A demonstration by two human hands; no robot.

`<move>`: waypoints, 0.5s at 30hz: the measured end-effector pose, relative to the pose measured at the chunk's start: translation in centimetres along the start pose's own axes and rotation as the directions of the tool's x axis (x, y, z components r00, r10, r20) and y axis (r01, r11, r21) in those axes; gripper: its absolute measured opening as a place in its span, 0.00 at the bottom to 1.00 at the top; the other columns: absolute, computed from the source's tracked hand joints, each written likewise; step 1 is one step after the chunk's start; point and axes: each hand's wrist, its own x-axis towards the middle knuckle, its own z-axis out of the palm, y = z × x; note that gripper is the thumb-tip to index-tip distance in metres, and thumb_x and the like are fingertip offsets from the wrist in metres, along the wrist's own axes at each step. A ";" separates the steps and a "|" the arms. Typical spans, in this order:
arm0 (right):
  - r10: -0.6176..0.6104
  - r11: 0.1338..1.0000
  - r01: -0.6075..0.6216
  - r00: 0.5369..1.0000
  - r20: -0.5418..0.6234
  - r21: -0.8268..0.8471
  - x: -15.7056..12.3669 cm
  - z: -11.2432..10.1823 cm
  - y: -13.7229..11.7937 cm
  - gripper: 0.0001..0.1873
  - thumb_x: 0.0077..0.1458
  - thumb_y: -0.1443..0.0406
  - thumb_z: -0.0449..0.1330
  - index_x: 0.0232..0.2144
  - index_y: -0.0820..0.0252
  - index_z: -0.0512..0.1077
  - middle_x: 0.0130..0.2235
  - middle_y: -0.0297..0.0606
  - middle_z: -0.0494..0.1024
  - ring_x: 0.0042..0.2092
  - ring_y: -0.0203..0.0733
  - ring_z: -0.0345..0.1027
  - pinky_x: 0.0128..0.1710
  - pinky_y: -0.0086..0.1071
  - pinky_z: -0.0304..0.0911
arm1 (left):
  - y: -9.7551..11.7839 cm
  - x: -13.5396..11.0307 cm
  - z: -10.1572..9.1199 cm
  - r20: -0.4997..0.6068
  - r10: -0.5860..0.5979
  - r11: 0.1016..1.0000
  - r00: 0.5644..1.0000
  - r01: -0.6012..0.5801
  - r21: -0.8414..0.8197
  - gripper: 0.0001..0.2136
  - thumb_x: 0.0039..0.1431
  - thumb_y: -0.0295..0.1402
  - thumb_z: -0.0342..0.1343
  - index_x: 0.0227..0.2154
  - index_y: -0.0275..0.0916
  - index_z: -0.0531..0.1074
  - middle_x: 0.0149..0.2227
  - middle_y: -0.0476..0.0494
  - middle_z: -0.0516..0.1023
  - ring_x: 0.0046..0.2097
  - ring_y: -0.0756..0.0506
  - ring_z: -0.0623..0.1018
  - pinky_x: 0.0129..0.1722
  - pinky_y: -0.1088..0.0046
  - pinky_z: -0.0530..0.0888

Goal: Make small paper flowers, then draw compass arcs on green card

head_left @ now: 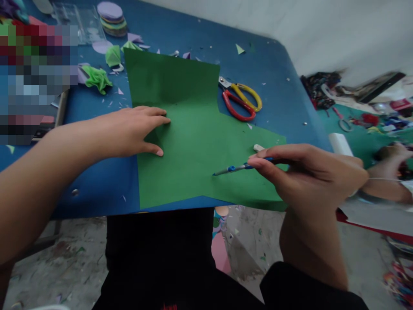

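Note:
A large green paper sheet [190, 129] lies on the blue table [271, 73], one corner hanging over the near edge. My left hand [129, 131] rests flat on the sheet's left part, fingers stretched out, pressing it down. My right hand [306, 172] is closed around a blue pen [240, 167], its tip touching the green sheet near the lower right.
Red- and yellow-handled scissors [241, 100] lie just right of the sheet. Crumpled green paper [97, 78], a stack of paper circles [112, 18] and scraps sit at the far left. Another person's hand [392, 155] is at the right, over a cluttered surface.

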 end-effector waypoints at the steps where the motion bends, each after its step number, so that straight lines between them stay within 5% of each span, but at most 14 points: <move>1: -0.009 1.000 0.009 1.000 -0.003 -0.002 0.0 0.0 0.0 0.07 0.48 0.60 0.68 0.24 0.50 0.73 0.22 0.24 0.77 0.22 0.33 0.71 0.20 0.29 0.61 | 0.0 0.0 0.0 0.000 0.000 1.000 1.000 0.000 -0.003 0.39 0.53 0.57 0.48 0.65 0.44 0.50 0.67 0.45 0.50 0.64 0.31 0.57 0.61 0.56 0.58; 15: 0.000 1.000 0.001 0.999 0.045 -0.018 0.2 -0.2 -0.5 0.07 0.50 0.61 0.67 0.25 0.53 0.73 0.23 0.25 0.77 0.24 0.31 0.72 0.22 0.27 0.59 | -0.9 0.4 0.9 -0.130 0.027 0.995 0.991 -0.040 -0.095 0.36 0.48 0.56 0.55 0.60 0.48 0.61 0.61 0.46 0.60 0.62 0.29 0.61 0.59 0.53 0.61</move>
